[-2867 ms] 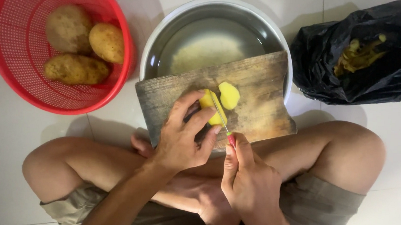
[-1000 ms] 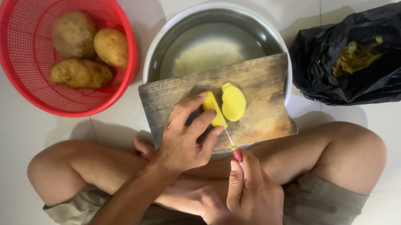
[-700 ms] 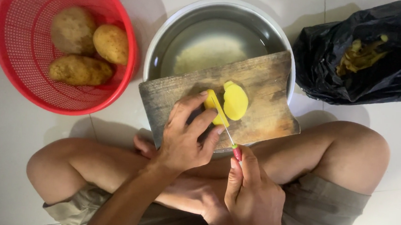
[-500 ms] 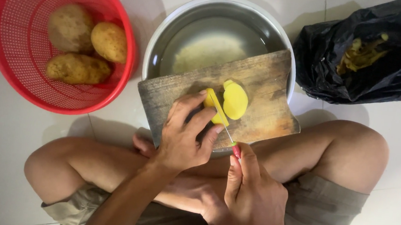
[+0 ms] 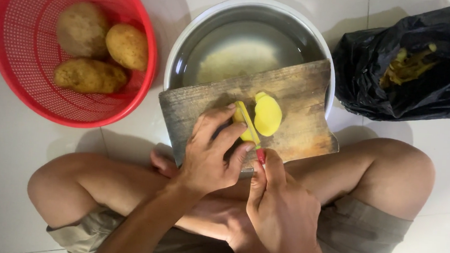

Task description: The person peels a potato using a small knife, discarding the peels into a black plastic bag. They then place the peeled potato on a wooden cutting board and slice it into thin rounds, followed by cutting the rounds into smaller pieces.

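Note:
A wooden cutting board (image 5: 300,100) rests across the near rim of a metal bowl (image 5: 241,38). On it lies a peeled yellow potato cut in two. My left hand (image 5: 210,152) presses down the left piece (image 5: 240,130), mostly hidden under my fingers. The cut-off slice (image 5: 267,114) lies free to the right. My right hand (image 5: 282,210) grips a knife with a red handle (image 5: 260,154); its blade (image 5: 249,123) runs between the two pieces.
A red plastic basket (image 5: 22,86) at the upper left holds three unpeeled potatoes (image 5: 101,49). A black plastic bag (image 5: 449,89) with yellow peelings sits at the upper right. The bowl holds water. My crossed legs (image 5: 380,169) lie under the board on white floor tiles.
The cut-off slice has fallen flat to the right of the blade. My left hand stays on the left piece, and the knife remains in the cut with little movement.

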